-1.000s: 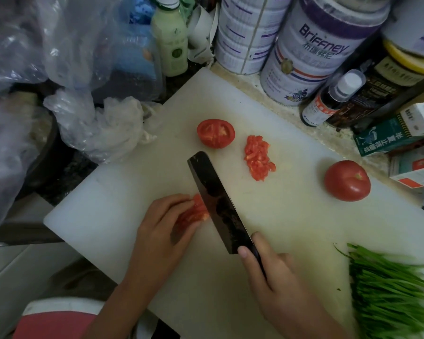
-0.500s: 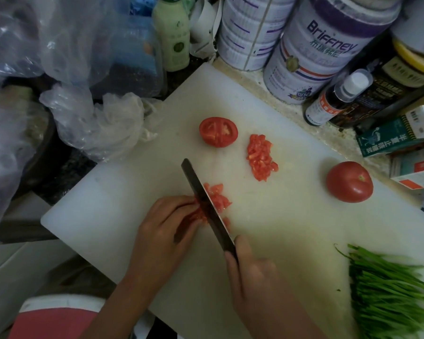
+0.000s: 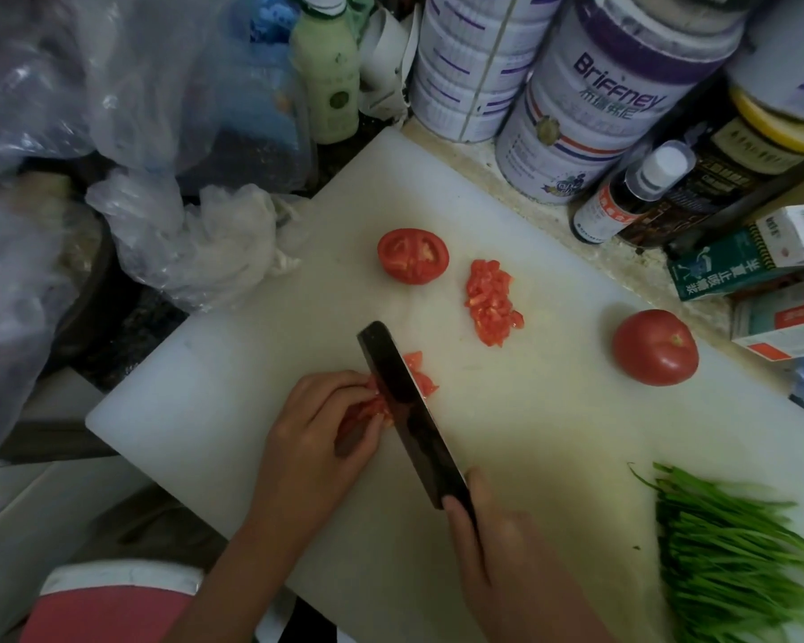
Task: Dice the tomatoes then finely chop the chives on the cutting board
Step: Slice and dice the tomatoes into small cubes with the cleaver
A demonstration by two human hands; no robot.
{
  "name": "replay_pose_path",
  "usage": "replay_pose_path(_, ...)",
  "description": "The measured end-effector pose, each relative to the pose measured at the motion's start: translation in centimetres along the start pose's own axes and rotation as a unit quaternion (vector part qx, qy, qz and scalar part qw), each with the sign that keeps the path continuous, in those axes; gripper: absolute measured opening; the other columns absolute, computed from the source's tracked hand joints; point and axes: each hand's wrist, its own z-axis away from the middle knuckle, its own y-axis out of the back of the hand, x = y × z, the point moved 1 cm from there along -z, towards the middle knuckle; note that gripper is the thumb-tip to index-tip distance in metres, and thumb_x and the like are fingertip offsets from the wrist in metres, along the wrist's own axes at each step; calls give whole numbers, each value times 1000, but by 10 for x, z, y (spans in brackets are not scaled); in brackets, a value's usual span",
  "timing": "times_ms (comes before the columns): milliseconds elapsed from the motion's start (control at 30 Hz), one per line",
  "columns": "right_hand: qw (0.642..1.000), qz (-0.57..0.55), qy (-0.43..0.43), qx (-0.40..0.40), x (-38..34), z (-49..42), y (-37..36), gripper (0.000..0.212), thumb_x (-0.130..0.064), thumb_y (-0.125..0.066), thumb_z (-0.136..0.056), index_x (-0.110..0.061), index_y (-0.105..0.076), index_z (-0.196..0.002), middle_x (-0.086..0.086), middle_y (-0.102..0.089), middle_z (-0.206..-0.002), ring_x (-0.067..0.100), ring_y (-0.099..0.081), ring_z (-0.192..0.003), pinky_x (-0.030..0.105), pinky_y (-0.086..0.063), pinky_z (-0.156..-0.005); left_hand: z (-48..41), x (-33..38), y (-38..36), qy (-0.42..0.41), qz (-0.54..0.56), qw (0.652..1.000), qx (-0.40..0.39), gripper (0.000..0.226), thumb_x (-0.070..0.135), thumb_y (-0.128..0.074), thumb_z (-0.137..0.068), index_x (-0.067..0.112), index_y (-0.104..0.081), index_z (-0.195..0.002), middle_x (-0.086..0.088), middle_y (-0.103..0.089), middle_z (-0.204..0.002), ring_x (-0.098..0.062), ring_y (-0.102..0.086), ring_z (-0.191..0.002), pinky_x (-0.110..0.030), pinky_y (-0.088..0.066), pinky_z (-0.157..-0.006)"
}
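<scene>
On the white cutting board (image 3: 233,392) my left hand (image 3: 316,438) holds down a strip of tomato slices (image 3: 367,408) with curled fingers. My right hand (image 3: 497,545) grips the handle of a dark cleaver (image 3: 405,410), whose blade stands against my left fingers and cuts into the slices. A few fresh dice (image 3: 421,375) lie just right of the blade. A tomato half (image 3: 413,255) lies cut face up farther back, with a pile of diced tomato (image 3: 489,303) beside it. A whole tomato (image 3: 654,347) sits at the right. Green chives (image 3: 734,554) lie at the board's lower right.
Large tins (image 3: 590,109), a small bottle (image 3: 632,197) and boxes (image 3: 753,262) crowd the board's far right edge. Crumpled plastic bags (image 3: 191,239) and a green bottle (image 3: 328,81) sit at the far left. The counter edge drops off at the lower left.
The cleaver has chopped down through the slices and left dice on its right. My left fingers have stayed on the slices. The view has shifted slightly.
</scene>
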Motion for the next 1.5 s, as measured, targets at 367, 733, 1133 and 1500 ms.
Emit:
replay_pose_path(367, 999, -51, 5, 8, -13, -37, 19, 27, -42, -32, -98, -26, -40, -118, 4, -50, -73, 22, -49, -81, 34, -40, -75, 1, -2, 0, 2, -4, 1000, -6, 19, 16, -66, -83, 5, -72, -98, -3, -66, -106, -15, -60, -100, -18, -44, -96)
replay_pose_path(733, 990, -140, -5, 14, 3, -12, 13, 28, -67, -28, -85, -41, -38, -91, 1, -46, -59, 10, -45, -50, 22, -34, -51, 5, -3, 5, 30, 40, 999, -17, 28, 24, -60, -88, 8, -66, -110, -1, -59, -118, -15, -56, -111, -23, -45, -98)
replay_pose_path(1133, 996, -88, 5, -17, -16, -15, 16, 15, -53, -25, -87, -39, -32, -85, 2, -46, -60, 10, -48, -76, 29, -40, -57, 7, -4, 4, 6, -8, 1000, 9, 20, 18, -63, -89, 3, -72, -100, -5, -67, -105, -14, -60, -99, -18, -45, -95)
replay_pose_path(1500, 996, -74, 39, 12, -11, -17, 9, 21, -58, -24, -87, -39, -32, -85, -1, -39, -49, 15, -44, -46, 19, -25, -43, 7, -4, 4, 1, -4, 1000, 14, 20, 18, -61, -90, 4, -71, -100, -5, -66, -104, -13, -59, -98, -16, -43, -96)
